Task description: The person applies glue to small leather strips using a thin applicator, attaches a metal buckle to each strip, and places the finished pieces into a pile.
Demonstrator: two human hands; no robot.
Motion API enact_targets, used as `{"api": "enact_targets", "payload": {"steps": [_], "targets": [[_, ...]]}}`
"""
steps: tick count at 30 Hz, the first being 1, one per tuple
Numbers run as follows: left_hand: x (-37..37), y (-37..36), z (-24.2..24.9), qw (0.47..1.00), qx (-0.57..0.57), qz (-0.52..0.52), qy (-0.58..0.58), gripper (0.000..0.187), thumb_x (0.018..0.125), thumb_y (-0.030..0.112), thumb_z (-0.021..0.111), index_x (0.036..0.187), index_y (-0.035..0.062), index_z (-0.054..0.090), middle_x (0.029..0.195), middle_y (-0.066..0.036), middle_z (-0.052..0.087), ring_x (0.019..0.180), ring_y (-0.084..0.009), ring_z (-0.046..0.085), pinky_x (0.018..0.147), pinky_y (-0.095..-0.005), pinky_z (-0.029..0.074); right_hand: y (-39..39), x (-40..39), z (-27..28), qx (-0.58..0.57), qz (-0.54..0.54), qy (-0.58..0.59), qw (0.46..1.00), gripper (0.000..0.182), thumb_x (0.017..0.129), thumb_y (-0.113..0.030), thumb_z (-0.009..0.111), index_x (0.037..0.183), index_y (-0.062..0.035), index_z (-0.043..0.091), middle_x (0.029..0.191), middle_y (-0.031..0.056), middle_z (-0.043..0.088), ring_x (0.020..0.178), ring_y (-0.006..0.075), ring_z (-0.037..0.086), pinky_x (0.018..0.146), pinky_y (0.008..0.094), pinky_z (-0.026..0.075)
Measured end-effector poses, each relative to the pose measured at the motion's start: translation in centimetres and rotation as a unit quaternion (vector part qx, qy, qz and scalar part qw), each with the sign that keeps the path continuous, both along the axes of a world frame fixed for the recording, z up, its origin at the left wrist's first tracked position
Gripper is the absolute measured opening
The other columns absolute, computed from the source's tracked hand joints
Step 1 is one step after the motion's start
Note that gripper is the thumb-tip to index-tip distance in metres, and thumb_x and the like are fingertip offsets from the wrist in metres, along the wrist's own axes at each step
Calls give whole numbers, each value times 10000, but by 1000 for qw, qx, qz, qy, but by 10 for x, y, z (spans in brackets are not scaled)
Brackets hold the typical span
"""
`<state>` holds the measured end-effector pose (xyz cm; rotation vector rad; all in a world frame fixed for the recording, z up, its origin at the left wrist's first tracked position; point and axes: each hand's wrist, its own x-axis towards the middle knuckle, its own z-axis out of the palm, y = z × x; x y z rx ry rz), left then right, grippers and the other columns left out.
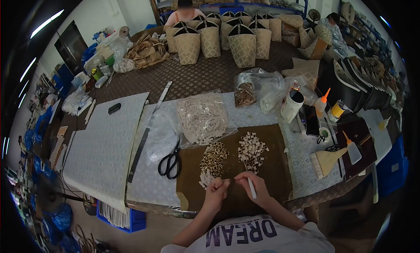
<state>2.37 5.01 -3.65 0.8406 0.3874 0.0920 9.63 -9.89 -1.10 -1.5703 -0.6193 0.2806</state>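
Observation:
Over a brown mat (271, 183), my left hand (216, 192) is closed in a pinch; whatever its fingertips hold is too small to make out. My right hand (256, 189) grips a white pen-like tool (252, 188), its thin tip pointing away from me. The two hands are close together but apart. Just beyond the left hand lie a few pale strips (206, 177) and a pile of gold-coloured metal rings (214, 156). Farther out from my right hand is a heap of small pale looped pieces (252, 150).
Black scissors (169, 164) and a metal ruler (142, 150) lie left of the mat. A clear bag of pale strips (201, 117) lies behind it. Rightward are a white cup (292, 105), glue bottles (352, 150) and a brush (328, 160). Patterned bags (242, 47) stand at the back near another person.

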Motion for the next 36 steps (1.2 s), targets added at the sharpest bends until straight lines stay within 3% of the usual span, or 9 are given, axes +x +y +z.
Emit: {"api": "enact_targets", "payload": {"steps": [3,6,16,21,23,27,30,33,36], "targets": [[3,5,31,988,148,42,-3,229,857,31,591,695,93,441,793,2,587,562,-22,428,471,-170,321,5,0,5,14,1,55,998,142,842,20,586,969,3,527,879,89,619,813,144,625,724,250,501],[-2,15,20,955,296,12,-28,39,829,10,628,845,25,596,878,-18,627,737,-74,583,675,-190,456,11,-3,10,-8,21,19,1000,170,832,7,609,970,-7,511,865,81,620,801,137,625,706,247,501],[-20,19,14,970,243,-11,-7,146,797,-13,655,941,3,668,829,-43,663,782,-84,602,709,-198,468,17,-6,-1,-17,65,9,998,197,810,39,616,930,-25,474,824,58,589,761,106,590,682,233,482],[-14,24,2,990,134,-48,-20,160,793,-22,650,951,-8,670,811,-44,657,735,-95,589,681,-211,468,17,-9,-13,91,98,105,986,265,799,74,590,875,-67,379,852,58,529,790,91,531,717,225,452],[-13,11,0,977,213,-18,-7,159,798,-6,647,955,3,672,802,-50,658,728,-98,590,669,-217,468,16,-7,-11,77,80,87,990,287,790,98,571,862,-79,356,854,50,512,770,79,508,694,212,433],[-4,-21,17,877,472,81,-29,156,804,26,650,957,37,676,805,-55,656,700,-97,587,641,-221,467,5,-1,-23,61,37,118,990,274,789,75,579,862,-74,361,847,46,521,722,62,487,646,197,414],[12,-16,18,890,455,1,-3,143,826,11,614,958,18,669,792,-45,645,676,-94,573,634,-217,457,-5,10,-32,56,2,83,995,243,786,38,591,859,-60,380,798,40,536,669,58,485,599,206,418],[37,3,6,856,512,65,17,127,834,37,609,947,24,665,776,-58,636,649,-112,577,596,-242,464,-17,33,-29,-33,-103,-76,991,209,791,38,610,890,-37,442,748,67,531,642,118,525,593,241,447],[58,33,22,726,676,126,15,107,844,86,602,920,36,658,777,-100,624,636,-185,595,571,-285,465,-33,56,-52,-50,-185,-131,973,172,791,58,614,888,-34,506,781,75,556,685,184,545,613,277,466]]}}
